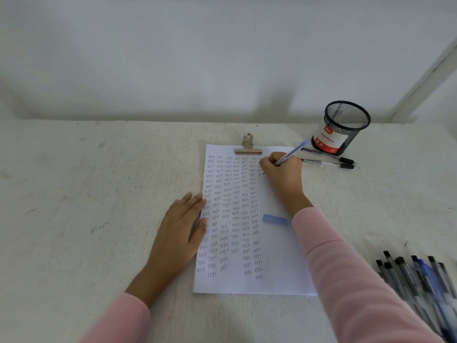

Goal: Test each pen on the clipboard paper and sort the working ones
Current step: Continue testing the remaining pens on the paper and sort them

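A white sheet (277, 256) lies clipped under a metal clip (248, 146), covered with columns of the handwritten word "test". My right hand (284, 174) grips a blue pen (291, 153) with its tip on the paper's upper right part. My left hand (183, 226) rests flat on the sheet's left edge. A blue pen cap (275, 219) lies on the paper beside my right wrist. Two black-tipped pens (331, 162) lie side by side right of the sheet. A pile of several pens (420, 280) sits at the lower right.
A black mesh pen cup (343, 127) with a red and white label stands behind the two pens, near the wall. The table (99, 194) has a rough whitish surface. A white post (425, 82) leans at the far right.
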